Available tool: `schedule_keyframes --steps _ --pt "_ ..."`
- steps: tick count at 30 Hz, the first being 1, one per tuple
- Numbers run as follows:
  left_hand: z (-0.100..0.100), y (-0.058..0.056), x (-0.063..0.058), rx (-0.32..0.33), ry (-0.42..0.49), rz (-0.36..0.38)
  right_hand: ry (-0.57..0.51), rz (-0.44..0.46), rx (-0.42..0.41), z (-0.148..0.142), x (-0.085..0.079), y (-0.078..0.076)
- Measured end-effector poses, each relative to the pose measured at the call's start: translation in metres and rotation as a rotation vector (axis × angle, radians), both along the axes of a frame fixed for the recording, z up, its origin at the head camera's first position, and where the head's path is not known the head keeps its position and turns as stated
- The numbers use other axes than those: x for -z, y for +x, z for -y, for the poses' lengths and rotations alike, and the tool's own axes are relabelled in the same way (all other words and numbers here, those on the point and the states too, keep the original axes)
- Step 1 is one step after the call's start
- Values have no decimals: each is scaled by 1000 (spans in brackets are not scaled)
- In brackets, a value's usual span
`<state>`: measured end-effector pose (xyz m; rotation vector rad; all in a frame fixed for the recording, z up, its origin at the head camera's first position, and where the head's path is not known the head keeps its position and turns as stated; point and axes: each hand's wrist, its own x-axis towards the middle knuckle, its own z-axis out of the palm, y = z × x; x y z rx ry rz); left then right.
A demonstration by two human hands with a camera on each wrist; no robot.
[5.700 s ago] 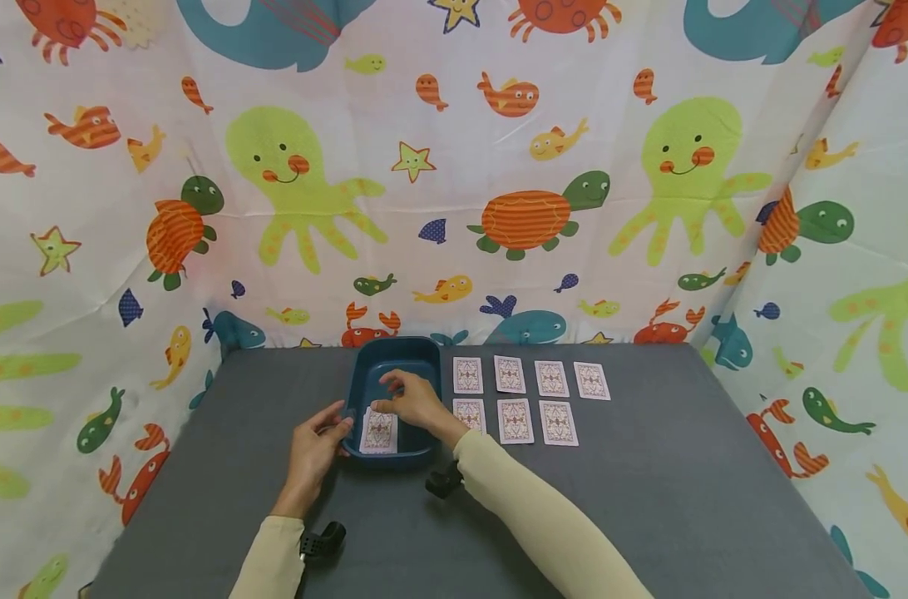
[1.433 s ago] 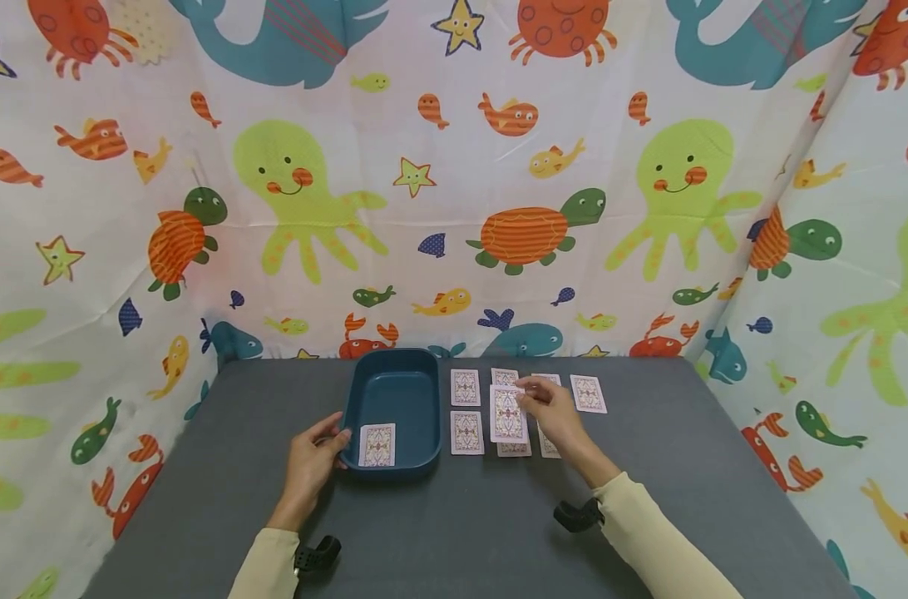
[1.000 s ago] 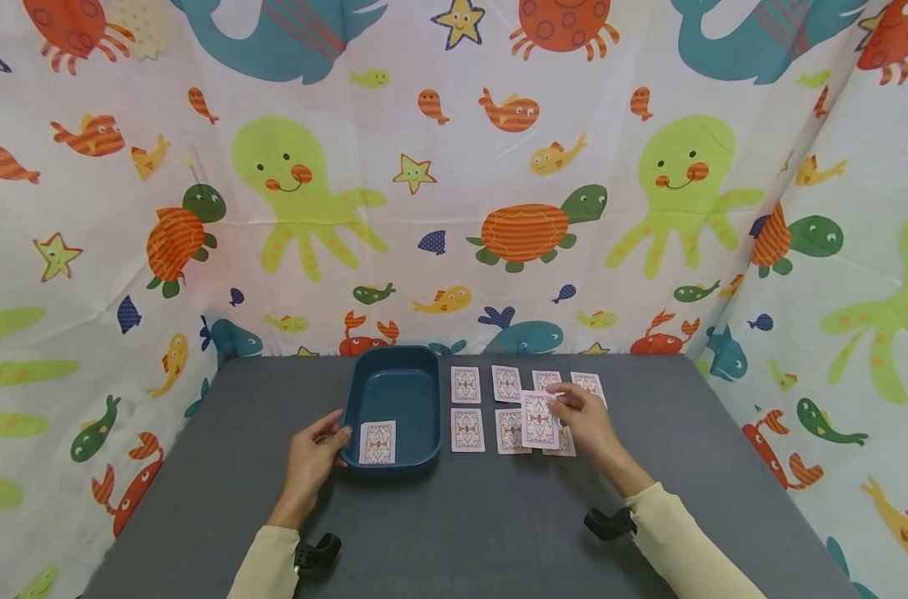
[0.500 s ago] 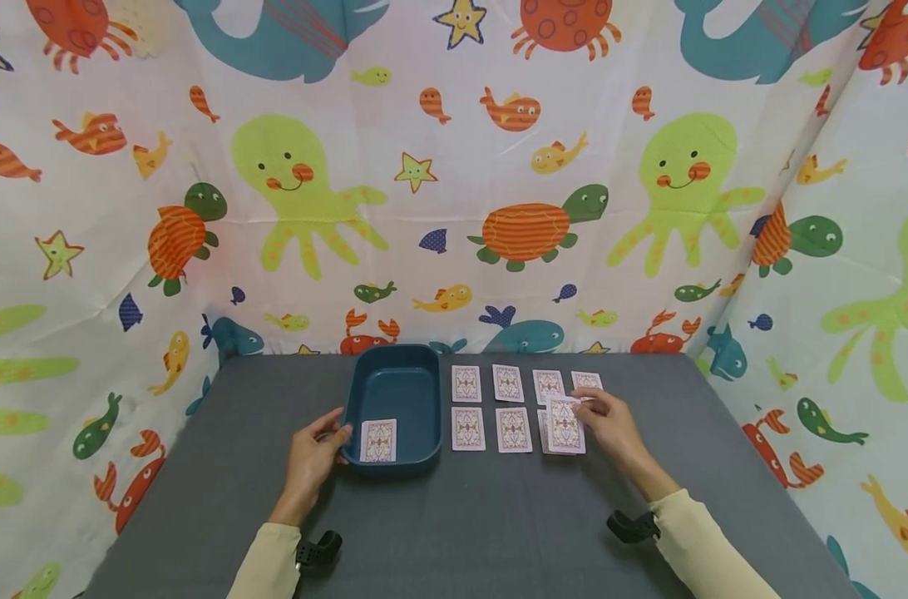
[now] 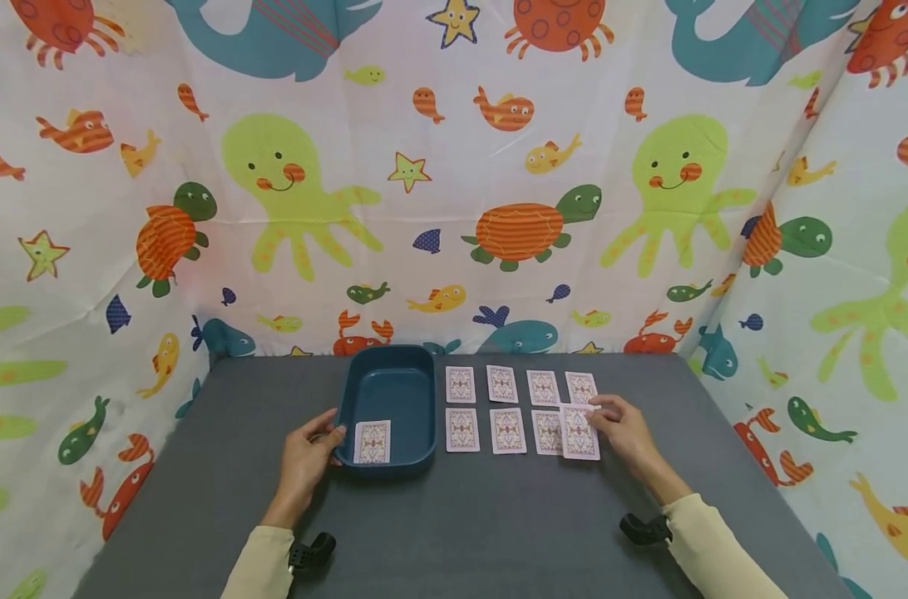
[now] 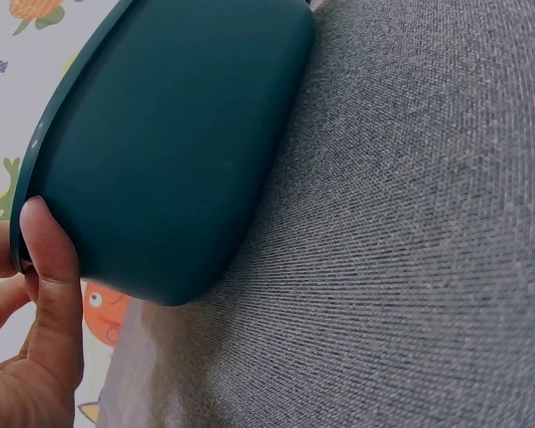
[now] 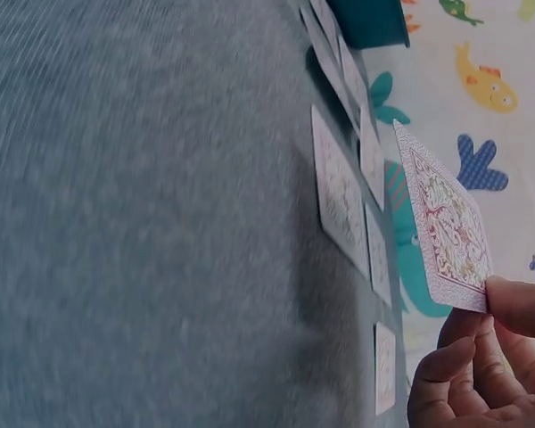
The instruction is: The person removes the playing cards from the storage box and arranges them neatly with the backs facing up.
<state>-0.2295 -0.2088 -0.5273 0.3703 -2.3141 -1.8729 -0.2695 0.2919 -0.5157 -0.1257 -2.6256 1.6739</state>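
My left hand pinches the near-left rim of a dark teal plastic tray, thumb outside its wall in the left wrist view. Inside the tray's near-left corner lie face-down playing cards. My right hand pinches one playing card by its edge between thumb and fingers, its patterned back showing. In the right wrist view that card is raised above the table. From the head it overlaps the right side of the last card in the near row.
Right of the tray, face-down cards lie in two rows: a far row ending at a card just beyond my right hand, and a near row starting at a card beside the tray. A sea-animal curtain hangs behind the grey table.
My right hand went from over the tray to the rows with a card, then moved right across the near row to its right end. My left hand stays at the tray's rim.
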Motion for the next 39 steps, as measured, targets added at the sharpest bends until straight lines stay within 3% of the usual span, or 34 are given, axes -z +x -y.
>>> schedule_keyframes --steps 9,19,24,31,39 --pt "-2 0 0 3 -11 8 38 6 29 -16 4 -6" --pt "-2 0 0 -16 -21 11 121 91 17 -25 13 -13" --pt "-1 0 -1 -10 -15 7 129 70 21 -29 19 -18" --pt "0 1 -2 -6 -8 3 247 14 45 -32 24 -25" --pt "2 3 -2 -1 -4 16 321 57 47 -32 23 -28"
